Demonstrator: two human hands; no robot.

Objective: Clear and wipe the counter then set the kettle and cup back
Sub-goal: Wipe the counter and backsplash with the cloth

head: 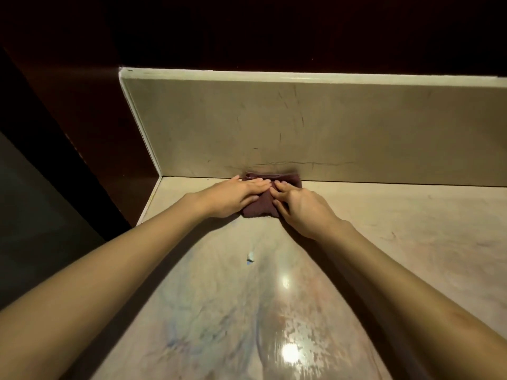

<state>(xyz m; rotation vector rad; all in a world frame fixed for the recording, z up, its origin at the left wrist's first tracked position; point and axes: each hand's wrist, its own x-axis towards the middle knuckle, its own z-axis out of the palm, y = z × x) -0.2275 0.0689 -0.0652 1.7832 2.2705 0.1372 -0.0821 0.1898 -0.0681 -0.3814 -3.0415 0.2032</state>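
Head view. A folded dark cloth [270, 197] lies on the counter [384, 242] at about 12 o'clock from the viewer, its far edge touching the foot of the backsplash [329, 127]. The left hand [233, 197] comes in from 8 o'clock and lies flat on the cloth's left half, fingers straight and close together, pointing toward 3 o'clock. The right hand [299, 207] comes in from 4 o'clock and rests on the cloth's right half, fingers bent so that the tips press into the fabric; whether they pinch it cannot be told. The fingertips of the two hands nearly meet over the middle of the cloth. A small pale speck [250, 257] sits on the counter at 6 o'clock from the cloth, between the forearms. Kettle and cup are out of view.
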